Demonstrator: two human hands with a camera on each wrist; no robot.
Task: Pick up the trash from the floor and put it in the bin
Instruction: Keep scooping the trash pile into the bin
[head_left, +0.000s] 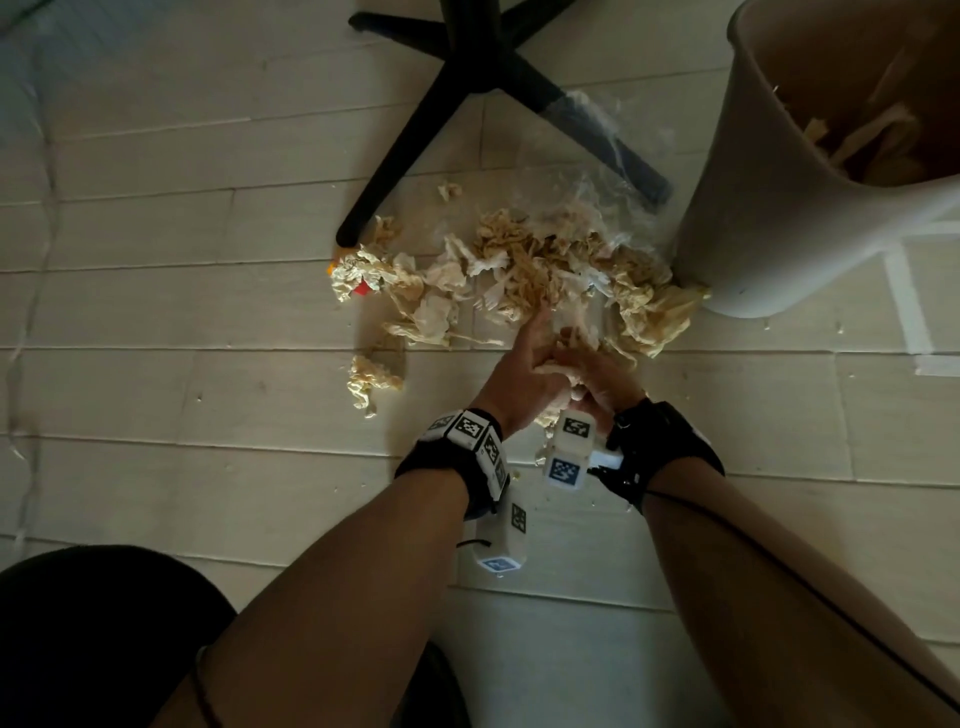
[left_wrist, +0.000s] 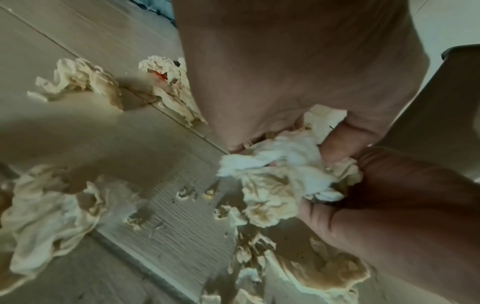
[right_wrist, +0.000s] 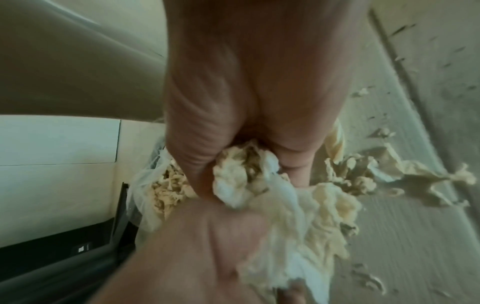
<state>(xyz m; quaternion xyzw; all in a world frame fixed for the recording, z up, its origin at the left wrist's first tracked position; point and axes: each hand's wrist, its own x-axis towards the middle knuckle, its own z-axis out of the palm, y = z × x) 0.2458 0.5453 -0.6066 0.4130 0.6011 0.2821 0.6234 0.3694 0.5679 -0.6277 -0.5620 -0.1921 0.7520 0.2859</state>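
Note:
A heap of crumpled beige and white paper trash (head_left: 519, 265) lies on the pale plank floor, reaching up to the foot of the bin (head_left: 769, 208) at the upper right. My two hands meet at the near edge of the heap. Between them is a wad of paper (head_left: 569, 343), which my left hand (head_left: 537, 338) grips from the left and my right hand (head_left: 589, 376) from the right. In the left wrist view the wad (left_wrist: 280, 181) sits under my palm against the right hand (left_wrist: 402, 205). In the right wrist view the fingers curl round the wad (right_wrist: 241, 174).
A black chair base (head_left: 467, 62) spreads its legs over the far side of the heap, with clear plastic film (head_left: 608, 156) draped on one leg. A loose paper piece (head_left: 371, 382) lies to the left. The bin holds paper (head_left: 872, 140). White tape (head_left: 906, 301) marks the floor.

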